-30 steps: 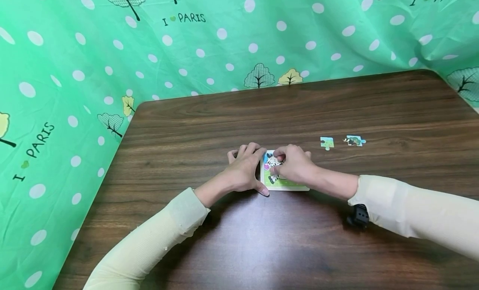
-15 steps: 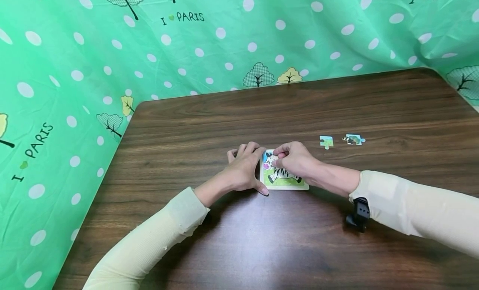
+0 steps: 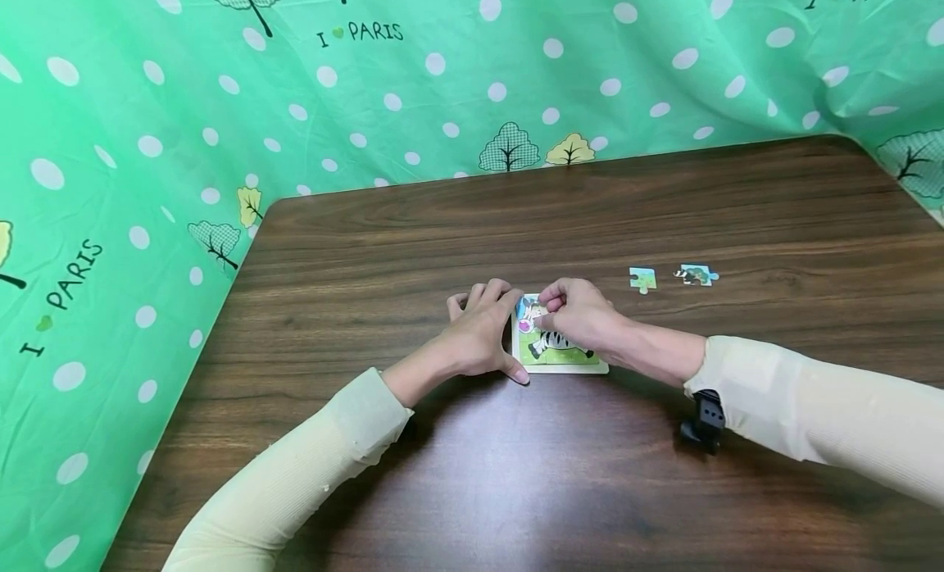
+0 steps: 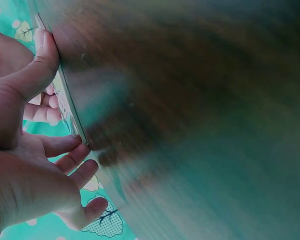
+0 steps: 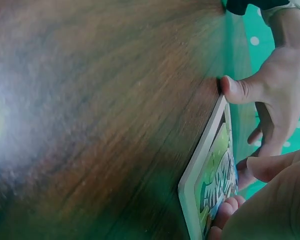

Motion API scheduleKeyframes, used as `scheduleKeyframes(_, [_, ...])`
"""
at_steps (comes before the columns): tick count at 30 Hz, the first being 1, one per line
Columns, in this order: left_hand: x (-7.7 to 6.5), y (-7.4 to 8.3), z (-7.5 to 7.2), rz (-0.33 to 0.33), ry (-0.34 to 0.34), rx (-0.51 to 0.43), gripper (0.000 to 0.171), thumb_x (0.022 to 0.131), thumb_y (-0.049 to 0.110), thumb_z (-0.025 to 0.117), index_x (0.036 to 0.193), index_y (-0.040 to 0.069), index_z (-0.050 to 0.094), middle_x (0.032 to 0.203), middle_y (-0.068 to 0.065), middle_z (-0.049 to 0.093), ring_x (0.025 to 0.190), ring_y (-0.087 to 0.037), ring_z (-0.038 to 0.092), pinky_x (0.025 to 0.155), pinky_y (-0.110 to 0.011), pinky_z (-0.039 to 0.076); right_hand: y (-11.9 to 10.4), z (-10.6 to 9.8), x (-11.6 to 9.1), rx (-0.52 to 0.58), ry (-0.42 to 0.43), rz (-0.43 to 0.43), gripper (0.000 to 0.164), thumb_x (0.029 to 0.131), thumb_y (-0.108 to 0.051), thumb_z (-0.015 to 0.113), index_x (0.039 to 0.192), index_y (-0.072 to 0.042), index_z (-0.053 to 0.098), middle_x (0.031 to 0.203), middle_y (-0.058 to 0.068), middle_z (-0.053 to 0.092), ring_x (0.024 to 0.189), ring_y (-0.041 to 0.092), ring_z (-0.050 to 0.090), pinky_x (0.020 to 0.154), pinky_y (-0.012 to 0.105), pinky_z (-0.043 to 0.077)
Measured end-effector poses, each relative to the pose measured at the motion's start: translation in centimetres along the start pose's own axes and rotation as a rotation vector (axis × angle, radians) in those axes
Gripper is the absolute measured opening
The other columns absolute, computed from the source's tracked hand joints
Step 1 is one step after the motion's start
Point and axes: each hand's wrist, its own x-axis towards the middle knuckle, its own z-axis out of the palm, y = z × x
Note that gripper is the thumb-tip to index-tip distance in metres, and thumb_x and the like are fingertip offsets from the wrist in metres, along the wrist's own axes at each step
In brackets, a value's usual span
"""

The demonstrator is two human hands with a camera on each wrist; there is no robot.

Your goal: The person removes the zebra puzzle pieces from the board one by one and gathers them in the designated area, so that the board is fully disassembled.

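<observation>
A small jigsaw puzzle in a white-edged tray point(image 3: 564, 369) lies flat on the table, its picture a zebra on green grass. At its left side my left hand point(image 3: 479, 330) grips the tray, thumb at the near corner and index finger at the far one. My right hand point(image 3: 583, 314) is over the picture's upper part, thumb and fingertips on a puzzle piece point(image 3: 528, 310) with the zebra's head, which catches the light. The right hand covers the puzzle's upper right. In the right wrist view, the tray point(image 5: 187, 187) shows its near edge, with both hands beside it.
Two loose puzzle pieces lie to the right behind the tray: a green and blue one point(image 3: 642, 279) and one with a dark animal figure point(image 3: 696, 275). The brown wooden table point(image 3: 442, 474) meets a green dotted curtain point(image 3: 413, 88) at the back and left.
My right thumb has moved up the picture toward the fingertips, baring more of the zebra's striped body. The head piece now shines with glare. My left hand has stayed at the tray's left side.
</observation>
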Motion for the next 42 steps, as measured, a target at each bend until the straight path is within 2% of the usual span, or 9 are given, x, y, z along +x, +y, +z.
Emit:
scheduleKeyframes(4, [0.1,0.0,0.0,-0.003,-0.001,0.002,0.108,0.052,0.050,0.089,0.143,0.017,0.040,0.141,-0.002,0.035,0.126,-0.022,0.031,0.103,-0.052,0.019,0.0,0.0,0.3,-0.041,-0.009,-0.029,0.036,0.085,-0.006,0.066,0.118,0.002,0.055,0.110,0.014,0.056,0.099,0.025,0.052,0.087,0.034,0.040])
scheduleKeyframes(10, [0.0,0.0,0.0,0.001,0.002,0.001,0.109,0.052,0.050,0.089,0.144,0.017,0.040,0.140,-0.001,0.035,0.126,-0.022,0.031,0.102,-0.052,0.019,0.1,0.1,0.7,-0.033,-0.025,-0.050,0.041,0.084,-0.004,0.067,0.121,0.005,0.052,0.104,0.014,0.058,0.091,0.022,0.054,0.081,0.032,0.042])
scheduleKeyframes(13, [0.0,0.0,0.0,0.005,0.003,-0.002,0.110,0.052,0.050,0.089,0.144,0.016,0.039,0.140,-0.001,0.036,0.125,-0.022,0.031,0.102,-0.052,0.019,0.1,0.1,0.8,-0.064,-0.020,-0.065,0.041,0.084,-0.005,0.068,0.121,0.004,0.053,0.098,0.010,0.059,0.087,0.021,0.054,0.093,0.042,0.034])
scheduleKeyframes(17, [0.0,0.0,0.0,0.005,0.003,-0.002,0.110,0.052,0.050,0.089,0.144,0.016,0.040,0.140,-0.001,0.035,0.125,-0.022,0.031,0.102,-0.052,0.020,0.0,0.4,0.8,-0.226,0.014,-0.142,0.037,0.081,-0.011,0.073,0.113,0.001,0.059,0.089,0.006,0.061,0.084,0.021,0.055,0.095,0.052,0.021])
scheduleKeyframes(21, [0.0,0.0,0.0,0.001,0.000,-0.001,0.107,0.052,0.050,0.089,0.142,0.017,0.041,0.140,0.000,0.036,0.125,-0.022,0.031,0.102,-0.051,0.020,0.0,1.0,0.7,-0.437,0.063,-0.223,0.040,0.077,-0.022,0.079,0.106,0.000,0.060,0.087,0.006,0.059,0.086,0.025,0.052,0.084,0.048,0.025])
scheduleKeyframes(25, [0.0,0.0,-0.1,-0.003,-0.006,0.002,0.109,0.052,0.050,0.089,0.143,0.017,0.040,0.139,0.000,0.036,0.125,-0.021,0.032,0.102,-0.051,0.019,-0.1,1.4,0.8,-0.540,0.106,-0.258,0.047,0.074,-0.033,0.081,0.103,-0.002,0.060,0.094,0.008,0.059,0.093,0.028,0.049,0.084,0.048,0.026])
scheduleKeyframes(30, [0.0,0.0,-0.1,-0.006,-0.010,0.003,0.112,0.051,0.050,0.089,0.145,0.016,0.038,0.138,0.000,0.037,0.125,-0.021,0.032,0.103,-0.051,0.019,0.1,1.8,1.1,-0.574,0.126,-0.276,0.049,0.075,-0.038,0.080,0.101,-0.002,0.059,0.096,0.009,0.059,0.093,0.029,0.049,0.086,0.049,0.025])
scheduleKeyframes(38, [0.0,0.0,-0.1,-0.008,-0.009,0.005,0.113,0.052,0.050,0.089,0.146,0.017,0.037,0.139,0.001,0.036,0.125,-0.021,0.032,0.102,-0.052,0.020,0.1,1.8,1.3,-0.588,0.140,-0.284,0.039,0.079,-0.035,0.077,0.094,-0.005,0.056,0.089,0.006,0.056,0.087,0.027,0.047,0.085,0.047,0.025])
scheduleKeyframes(42, [0.0,0.0,-0.1,-0.009,-0.012,0.006,0.113,0.052,0.050,0.089,0.146,0.017,0.037,0.140,0.000,0.036,0.125,-0.021,0.031,0.102,-0.052,0.020,0.3,1.7,1.2,-0.600,0.149,-0.319,0.035,0.081,-0.033,0.076,0.090,-0.006,0.057,0.085,0.004,0.055,0.084,0.026,0.047,0.083,0.045,0.025])
